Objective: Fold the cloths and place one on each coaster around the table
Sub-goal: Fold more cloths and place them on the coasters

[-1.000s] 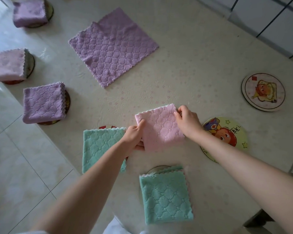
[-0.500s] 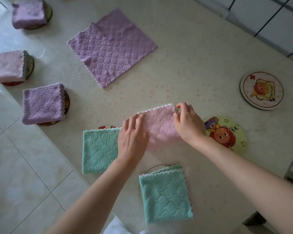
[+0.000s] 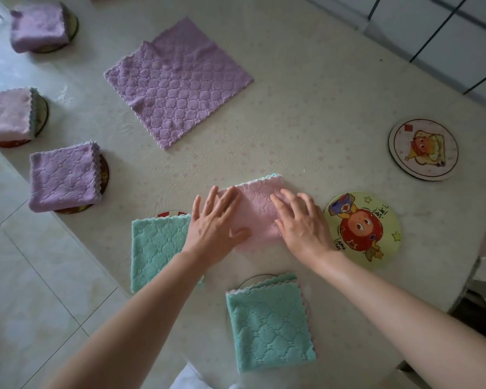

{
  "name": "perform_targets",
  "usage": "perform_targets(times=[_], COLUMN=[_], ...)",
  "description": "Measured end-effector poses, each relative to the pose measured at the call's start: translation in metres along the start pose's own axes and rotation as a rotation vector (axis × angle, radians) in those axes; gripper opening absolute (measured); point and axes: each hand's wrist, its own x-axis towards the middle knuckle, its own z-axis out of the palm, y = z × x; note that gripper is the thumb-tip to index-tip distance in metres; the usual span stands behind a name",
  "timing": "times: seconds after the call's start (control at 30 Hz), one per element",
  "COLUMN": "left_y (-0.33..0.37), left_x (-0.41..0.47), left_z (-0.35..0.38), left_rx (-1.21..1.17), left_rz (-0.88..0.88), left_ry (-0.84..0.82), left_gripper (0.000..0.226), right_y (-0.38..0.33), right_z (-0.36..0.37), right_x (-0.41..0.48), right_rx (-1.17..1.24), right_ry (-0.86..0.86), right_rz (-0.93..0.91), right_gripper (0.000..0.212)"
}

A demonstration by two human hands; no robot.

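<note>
Both hands flat on the pink cloth [image 3: 257, 210]
Left hand [image 3: 212, 228] and right hand [image 3: 300, 224] press it with fingers spread wide, gripping nothing.

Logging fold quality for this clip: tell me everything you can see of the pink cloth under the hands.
The pink cloth is plush, quilted-looking fabric with a scalloped edge; a mint layer peeks out at its far corner. It lies folded small and flat on the table, beside the yellow cartoon coaster, not on it. The left hand and right hand press on it with straight fingers.
</note>
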Motion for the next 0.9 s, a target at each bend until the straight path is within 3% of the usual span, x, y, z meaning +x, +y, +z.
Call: perform_targets(times=[0.13,0.3,0.6,0.77,0.9], left_y=[-0.013,-0.012,0.004,0.014,0.032], left_x=[0.004,0.02,0.045,0.048,0.046], left_z=[-0.011,-0.023,-0.044,-0.064,-0.08], left_rx=[-0.044,-0.08,-0.294,-0.603,-1.201], left_rz=[-0.085,-0.105,-0.35,-0.454,-0.483], left_ry=[0.068,0.193,-0.005,-0.123,-0.229], left_gripper=[0.067,0.038,0.026,0.018,0.016], right_y=[0.003,-0.008,-0.012,0.002,0.028], right_z=[-0.003,-0.012,-0.015,-0.03,-0.055], right_x=[-0.013,-0.026,-0.023,-0.03,-0.049], right_rx=[0.021,0.22,0.504,0.707,1.047], right_ry=[0.038,-0.004,-0.232,-0.211,-0.168], right_rz=[0.109,0.343,0.597,0.619,0.723], right_gripper=[0.053,0.027,0.02,0.009,0.01])
